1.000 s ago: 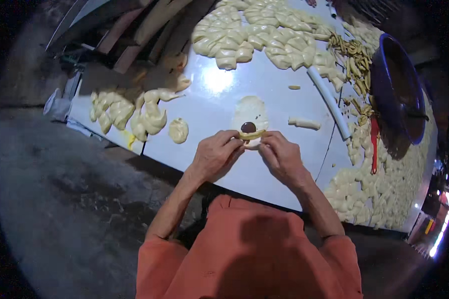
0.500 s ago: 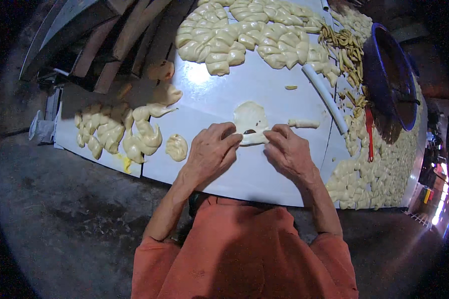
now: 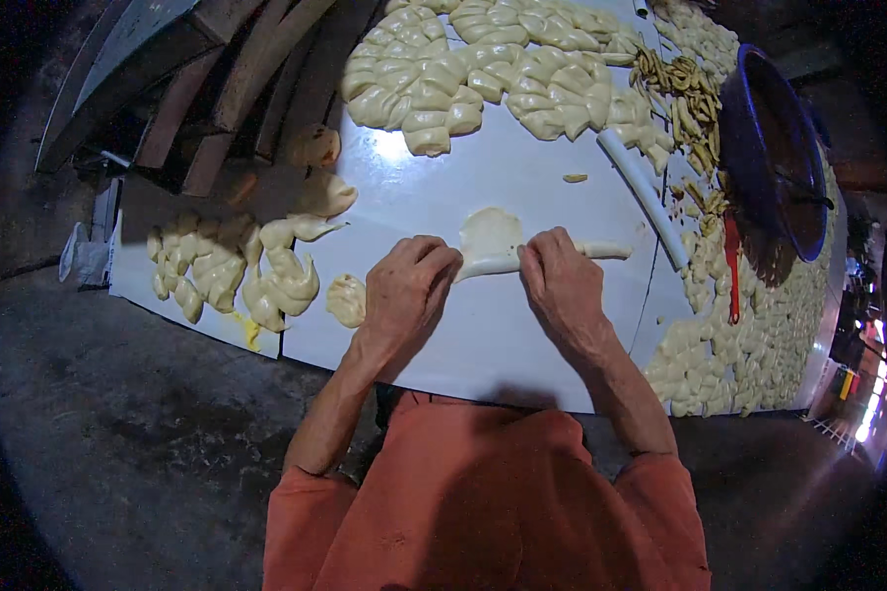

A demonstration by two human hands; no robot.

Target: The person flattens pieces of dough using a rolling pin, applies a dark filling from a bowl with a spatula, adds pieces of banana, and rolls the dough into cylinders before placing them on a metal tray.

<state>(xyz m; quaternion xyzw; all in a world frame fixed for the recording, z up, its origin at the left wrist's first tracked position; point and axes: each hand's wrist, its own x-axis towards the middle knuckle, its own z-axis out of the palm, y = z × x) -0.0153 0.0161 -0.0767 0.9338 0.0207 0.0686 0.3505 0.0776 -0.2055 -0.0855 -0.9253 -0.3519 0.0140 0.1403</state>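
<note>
A thin flat piece of dough (image 3: 491,230) lies on the white table in front of me. Its near edge is folded over into a pale roll. My left hand (image 3: 410,288) pinches the roll's left end, fingers bent and pressed together. At the other end, the thumb and fingers of my right hand (image 3: 563,286) are closed on the dough. Just beyond the right hand lies a slim finished dough roll (image 3: 609,250), partly behind the fingers. A small flattened dough round (image 3: 345,300) rests beside my left hand. Whatever is inside the roll is hidden.
Dough lumps (image 3: 207,258) lie at the left; many dough pieces (image 3: 414,89) spread at the back. A white tube (image 3: 643,197) lies to the right, near yellowish strips (image 3: 695,108), a red-handled tool (image 3: 732,271) and a blue basin (image 3: 824,222). Small dough pieces (image 3: 729,364) cover the right side.
The dough's near edge has been rolled farther away from me, covering the dark filling that showed earlier. Both hands have shifted slightly and stay on the dough.
</note>
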